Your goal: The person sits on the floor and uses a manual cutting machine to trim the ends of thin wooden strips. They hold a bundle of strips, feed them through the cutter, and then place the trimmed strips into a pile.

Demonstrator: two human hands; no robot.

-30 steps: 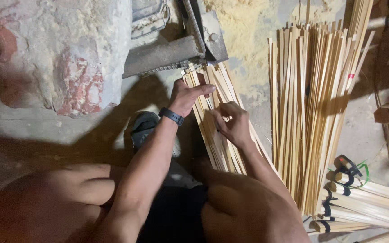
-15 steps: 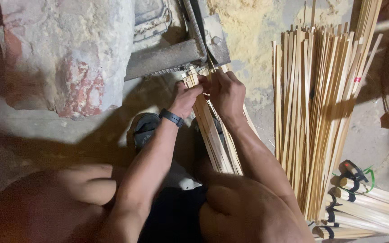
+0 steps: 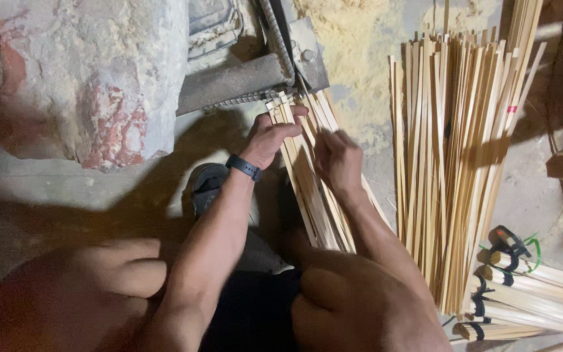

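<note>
Since half a second ago the right hand [image 3: 337, 158] has drawn back down the strips, away from the metal part it was against, and now sits lower and a little right of centre, while the left hand [image 3: 272, 135] has stayed near the top of the bundle. Both hands work on the slanted bundle of thin pale bamboo strips [image 3: 313, 189], which runs from the upper centre of the frame down toward the lower centre, passing between the two forearms. Its upper ends lie right at the grey metal machine part [image 3: 242, 78] in the upper centre. The left hand rests across the strips near those ends, fingers bent loosely over them and the thumb reaching across the top; its grip is a light hold on the strips rather than a tight fist. A dark band [image 3: 244, 167] circles that wrist. The right hand's fingers curl onto the strips from the right side, but whether they pinch one strip or only press on the bundle cannot be told. To the right stands a larger loose sheaf of long pale bamboo strips [image 3: 454, 163], fanned on the dusty floor [image 3: 535, 195] and apart from the held bundle. At lower right lie tied bundles of thicker pale sticks with dark bands [image 3: 529, 287]. A rough whitish stone block with reddish patches [image 3: 92, 78] fills the upper left.
</note>
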